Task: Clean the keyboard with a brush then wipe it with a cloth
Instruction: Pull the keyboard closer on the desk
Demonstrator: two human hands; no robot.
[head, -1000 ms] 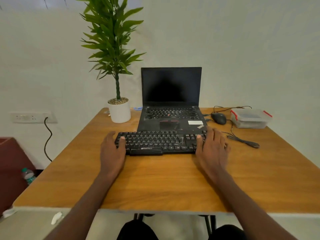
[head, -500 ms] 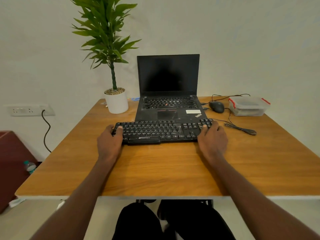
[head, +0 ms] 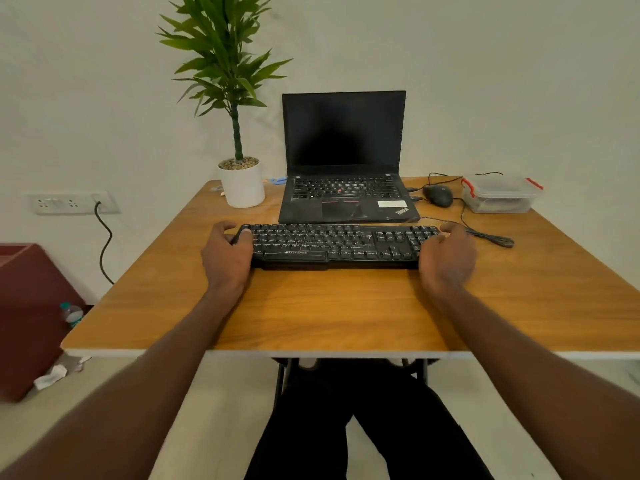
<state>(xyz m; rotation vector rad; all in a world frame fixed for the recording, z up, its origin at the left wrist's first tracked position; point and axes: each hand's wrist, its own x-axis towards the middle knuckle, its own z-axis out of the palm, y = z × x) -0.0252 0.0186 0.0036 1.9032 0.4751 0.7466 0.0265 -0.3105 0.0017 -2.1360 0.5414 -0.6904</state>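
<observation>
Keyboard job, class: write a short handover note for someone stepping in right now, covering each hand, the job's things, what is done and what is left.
Left hand: grips the keyboard's left end.
Right hand: grips its right end.
Keyboard: on the table, just in front of the laptop.
Brush and cloth: neither in view; the box holds something unclear.
Done: no cleaning visible.
Left: find the brush, brush the keys, then wipe with the cloth.

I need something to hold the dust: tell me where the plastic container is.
In the head view, the plastic container sits at the table's far right corner, just right of the mouse and behind the person's right hand.
</observation>
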